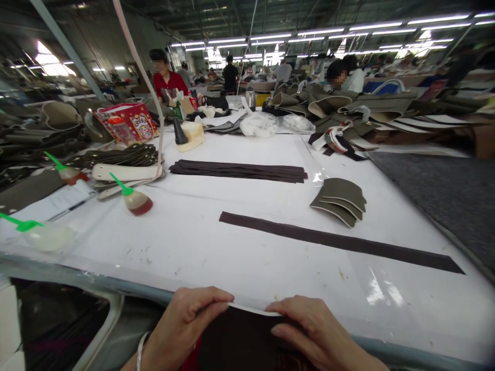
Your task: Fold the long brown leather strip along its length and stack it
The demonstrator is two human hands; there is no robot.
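My left hand (185,324) and my right hand (313,332) are at the near edge of the white table (240,242). Both pinch the top edge of a dark brown piece of material (243,337) with a pale border, held against the table's edge. A single long dark brown strip (340,242) lies flat on the table beyond my hands. Farther back rests a stack of similar dark strips (237,170). A small pile of curved olive pieces (340,201) sits to the right of it.
Glue bottles with green nozzles (133,198) lie at the left, beside stacked olive and cream straps (124,159). A red patterned bag (127,121) and a sponge block (191,134) stand at the back. Grey felt (444,190) covers the right. Other people work at far tables.
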